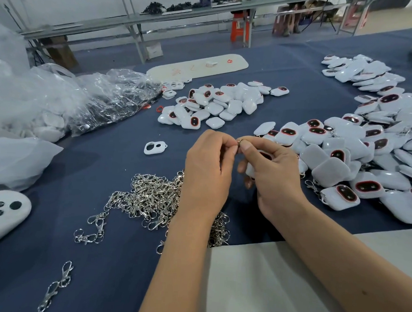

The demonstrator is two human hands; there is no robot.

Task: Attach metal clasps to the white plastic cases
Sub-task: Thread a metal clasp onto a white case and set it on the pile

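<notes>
Near edge: heap of silver metal clasps (152, 198) on blue cloth table (103, 257). Above it, left hand (207, 170) and right hand (272, 172) pinch a small metal ring (239, 141); right fingers also grasp a white plastic case (251, 168). Beyond: pile of white cases (221, 104).

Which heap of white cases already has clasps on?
The big heap at the right: clasps dangle from its near edge. The smaller middle heap shows none.
</notes>
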